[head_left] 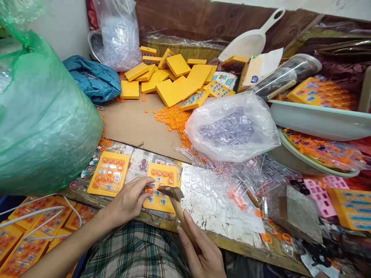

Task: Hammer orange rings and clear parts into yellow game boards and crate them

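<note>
My right hand (199, 247) grips the wooden handle of a hammer (174, 193), whose dark metal head hangs over a yellow panel (171, 206). That panel lies flat at the table's front edge, with orange caps along its top and right side and blue-marked spots lower down. At its left side, the thumb and fingers of my left hand (130, 199) close around a small orange cap (149, 190) on the panel. To the left lies a second yellow panel (108, 173), carrying rows of orange caps and two long clear covers.
Plain yellow panels (179, 83) are heaped at the back beside loose orange rings (174, 117). A bag of clear pieces (232, 129) sits right of centre. A large green bag (46, 116) bounds the left; a stone block (298, 212) and basins (319, 119) stand right.
</note>
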`<state>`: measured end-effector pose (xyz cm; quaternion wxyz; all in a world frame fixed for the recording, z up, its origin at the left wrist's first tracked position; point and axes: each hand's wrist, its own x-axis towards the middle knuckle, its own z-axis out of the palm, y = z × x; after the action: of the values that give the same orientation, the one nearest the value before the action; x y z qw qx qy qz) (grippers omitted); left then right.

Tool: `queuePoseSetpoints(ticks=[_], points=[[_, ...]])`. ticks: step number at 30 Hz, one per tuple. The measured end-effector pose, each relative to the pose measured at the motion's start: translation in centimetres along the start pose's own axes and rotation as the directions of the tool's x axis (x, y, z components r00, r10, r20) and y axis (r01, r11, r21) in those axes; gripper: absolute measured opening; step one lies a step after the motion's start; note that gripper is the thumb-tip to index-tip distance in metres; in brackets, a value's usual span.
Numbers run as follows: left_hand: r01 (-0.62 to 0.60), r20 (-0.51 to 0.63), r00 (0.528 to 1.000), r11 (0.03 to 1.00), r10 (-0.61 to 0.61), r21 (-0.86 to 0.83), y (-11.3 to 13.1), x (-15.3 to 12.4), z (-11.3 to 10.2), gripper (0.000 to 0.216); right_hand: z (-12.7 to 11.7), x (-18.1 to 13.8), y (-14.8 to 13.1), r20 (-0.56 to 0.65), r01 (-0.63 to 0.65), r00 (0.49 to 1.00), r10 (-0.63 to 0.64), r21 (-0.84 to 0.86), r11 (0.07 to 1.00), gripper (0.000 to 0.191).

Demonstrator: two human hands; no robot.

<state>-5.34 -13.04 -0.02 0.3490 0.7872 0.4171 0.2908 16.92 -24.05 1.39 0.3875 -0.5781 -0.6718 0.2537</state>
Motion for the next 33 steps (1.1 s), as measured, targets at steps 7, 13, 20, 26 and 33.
queuePoseSetpoints(ticks=[7,13,20,26,33], points=[[-0.034,-0.033,0.999,0.999,0.033,-0.015,-0.3,0.5,0.8,0.036,0.4,0.5,-1.3,0.094,0.031,0.995,-0.022,-0.095,0.995,0.055],[0.007,-0.045,0.999,0.998,-0.010,-0.061,-0.4,0.2,0.9,0.035,0.2,0.2,-1.4,0.077,0.053,0.996,-0.046,-0.100,0.994,0.055],[0.113,-0.130,0.983,0.983,-0.132,-0.144,-0.6,-0.7,2.2,0.040,1.0,-0.2,0.0,0.089,-0.109,0.990,0.106,0.033,0.993,0.052],[0.094,-0.101,0.989,0.987,-0.108,-0.133,0.4,0.4,2.0,0.042,1.8,-0.1,2.0,0.061,-0.328,0.944,0.324,0.240,0.913,0.048],[0.039,-0.241,0.970,0.975,0.016,0.221,0.0,13.2,-1.5,0.024,2.1,0.6,1.7,-0.049,-0.466,0.832,0.552,0.479,0.744,0.048]])
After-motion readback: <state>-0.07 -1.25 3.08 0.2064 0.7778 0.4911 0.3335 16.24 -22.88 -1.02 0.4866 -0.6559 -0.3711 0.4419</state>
